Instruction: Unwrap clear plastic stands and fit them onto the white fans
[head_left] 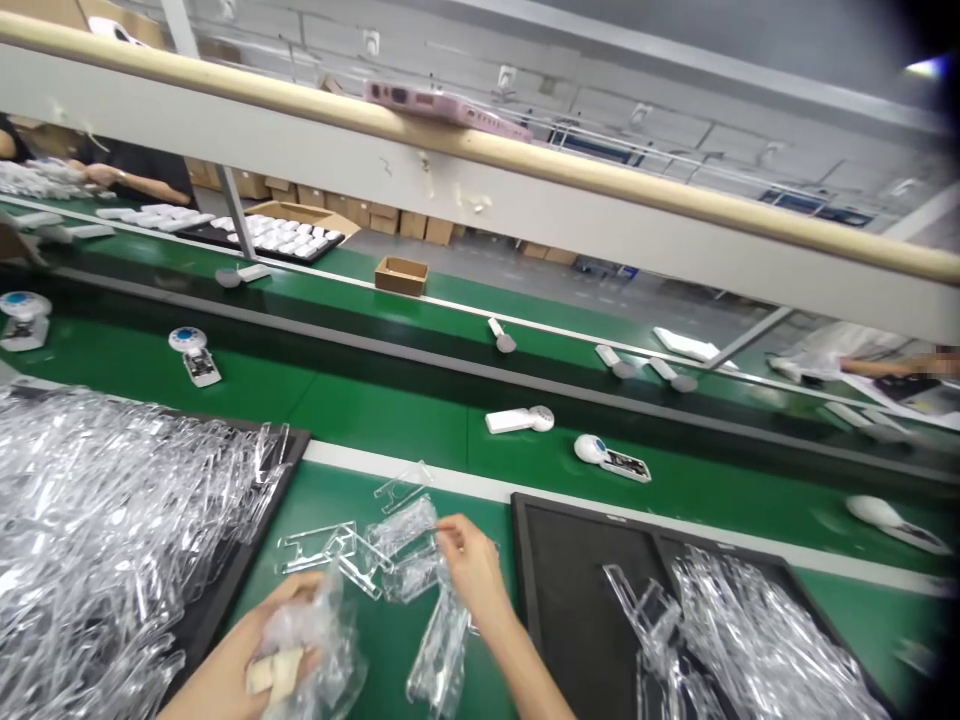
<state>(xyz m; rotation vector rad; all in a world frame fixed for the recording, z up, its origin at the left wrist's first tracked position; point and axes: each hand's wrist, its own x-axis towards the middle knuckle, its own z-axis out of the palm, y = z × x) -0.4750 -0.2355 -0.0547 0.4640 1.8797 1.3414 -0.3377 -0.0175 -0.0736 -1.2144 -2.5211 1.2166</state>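
My left hand (281, 640) is closed around a crumpled clear plastic bag (326, 640), low in the view. Pale beige wraps (277, 675) show at its fingers. Beyond and to the right, my right hand (472, 565) has thumb and fingers pinched together at the edge of a clear plastic pile. What sits between those fingertips is too small to make out. Around them on the green worktop lie several clear plastic frames (322, 545), a bunched clear piece (405, 525) and a longer clear stack (439, 655).
A black tray (296, 450) heaped with clear frames stands left; another black tray (585, 560) stands right, partly filled. Behind, white handheld devices (517, 420) lie on a green conveyor (360, 410). A pink-cased phone (442, 105) rests on the overhead rail. Other people's arms (142, 185) appear far off.
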